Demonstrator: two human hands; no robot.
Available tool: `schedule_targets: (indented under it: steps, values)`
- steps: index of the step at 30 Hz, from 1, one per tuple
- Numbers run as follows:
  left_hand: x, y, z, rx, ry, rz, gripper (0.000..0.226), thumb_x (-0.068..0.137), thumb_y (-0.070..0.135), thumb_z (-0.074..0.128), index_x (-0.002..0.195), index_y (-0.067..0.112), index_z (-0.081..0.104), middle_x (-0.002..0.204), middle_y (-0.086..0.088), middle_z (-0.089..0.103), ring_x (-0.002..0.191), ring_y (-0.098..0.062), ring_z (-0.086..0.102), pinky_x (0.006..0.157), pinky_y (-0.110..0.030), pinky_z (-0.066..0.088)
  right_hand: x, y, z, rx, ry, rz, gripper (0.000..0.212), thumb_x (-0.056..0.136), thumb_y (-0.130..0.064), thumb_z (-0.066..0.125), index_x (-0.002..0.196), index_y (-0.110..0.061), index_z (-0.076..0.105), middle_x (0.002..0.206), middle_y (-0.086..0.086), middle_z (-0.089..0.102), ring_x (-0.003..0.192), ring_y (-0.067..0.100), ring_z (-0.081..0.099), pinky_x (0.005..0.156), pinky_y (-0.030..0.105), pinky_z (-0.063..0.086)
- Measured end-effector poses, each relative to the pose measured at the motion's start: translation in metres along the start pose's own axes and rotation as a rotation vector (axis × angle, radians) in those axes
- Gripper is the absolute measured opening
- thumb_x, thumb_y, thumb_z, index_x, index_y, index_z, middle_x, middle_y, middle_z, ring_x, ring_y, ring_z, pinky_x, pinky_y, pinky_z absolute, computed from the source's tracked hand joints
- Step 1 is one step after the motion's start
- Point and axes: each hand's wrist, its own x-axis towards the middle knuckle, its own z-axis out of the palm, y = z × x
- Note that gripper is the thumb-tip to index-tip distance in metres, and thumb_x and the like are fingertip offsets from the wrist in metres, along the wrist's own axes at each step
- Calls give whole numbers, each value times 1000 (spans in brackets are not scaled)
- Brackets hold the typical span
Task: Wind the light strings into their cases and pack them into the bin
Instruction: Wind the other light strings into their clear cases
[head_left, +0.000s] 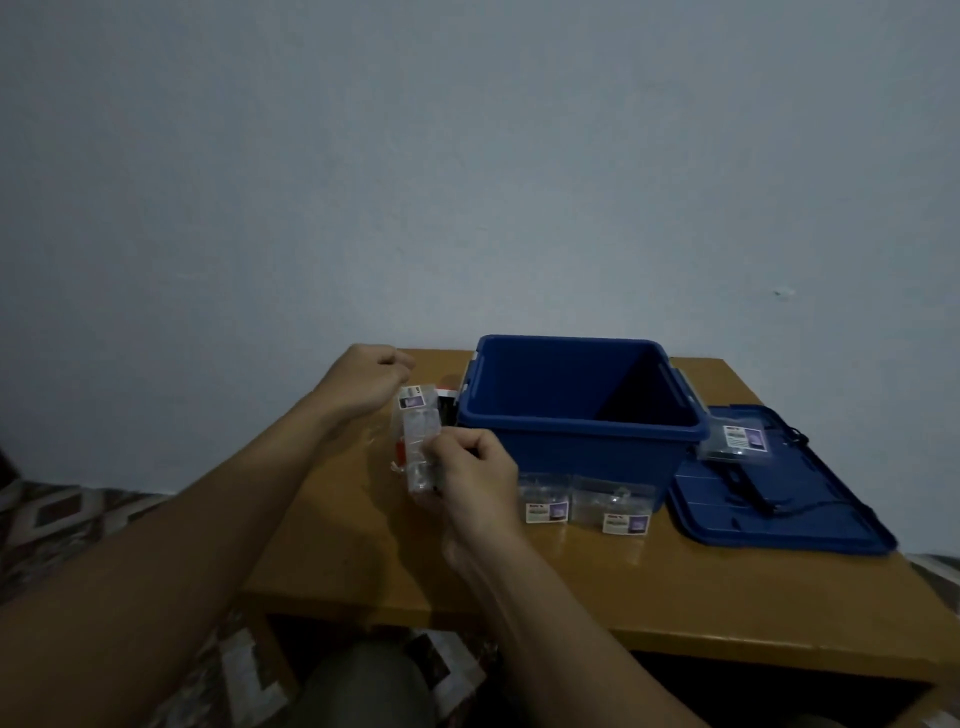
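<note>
Evidently the clear case (422, 441) is a light, thin-walled plastic thing. It looks stiff enough to keep its shape, yet likely to flex or crack if squeezed, and probably slick. It is best held by its edges, as the right hand (470, 470) holds it, fingers curled round its near end, above the left part of the desk (363, 561) and just beside the blue bin (582, 431). The left hand (363, 382) hovers at the case's far end with its fingers curled into a fist; whether it pinches a thin wire cannot be told, since no string shows there in the dim light. Something red (399, 451) shows beside the case, too unclear to name. The bin stands open near the desk's far edge, and its near wall hides part of its floor. Two more cases (543, 501) lie just in front of that wall. A fourth case (735, 439) rests on the lid (810, 525) at the desk's right edge, beside a black cord (748, 486) that may be a light string, limp and prone to tangle.
</note>
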Motion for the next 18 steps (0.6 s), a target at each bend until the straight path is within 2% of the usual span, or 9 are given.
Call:
schedule_targets:
  steps: [2,4,7,15,18]
  values:
    - [8,-2,3,25,-25,-16,32,100,10,48,127,12,66,134,-7,62,113,-19,56,103,-38,48,5,2,5,-35,15,-23,10,90,-12,67,99,-16,66,97,7,70,93,30,70,82,48,61]
    - [15,-4,5,33,-50,-34,33,99,8,49,127,11,66,135,-8,61,117,-21,56,102,-38,48,10,2,7,-54,24,-51,11,91,-14,66,100,-20,65,99,5,69,96,28,69,84,51,60]
    - [20,-8,8,21,-60,-43,31,99,8,50,125,11,67,133,-8,62,114,-20,56,98,-36,48,14,4,9,-63,24,-79,13,92,-16,65,101,-24,64,99,1,67,95,23,69,85,49,60]
    - [20,-23,6,-71,-32,-27,27,99,11,52,119,12,70,123,-6,67,111,-22,62,98,-42,54,21,5,15,-101,40,-128,16,91,-15,65,103,-26,63,100,-3,66,91,13,66,82,38,62]
    - [17,-28,5,-88,-19,-27,24,97,11,57,117,12,70,119,-5,67,109,-21,63,95,-40,55,22,5,17,-111,37,-139,17,91,-16,66,103,-27,63,99,-4,66,89,12,66,80,36,62]
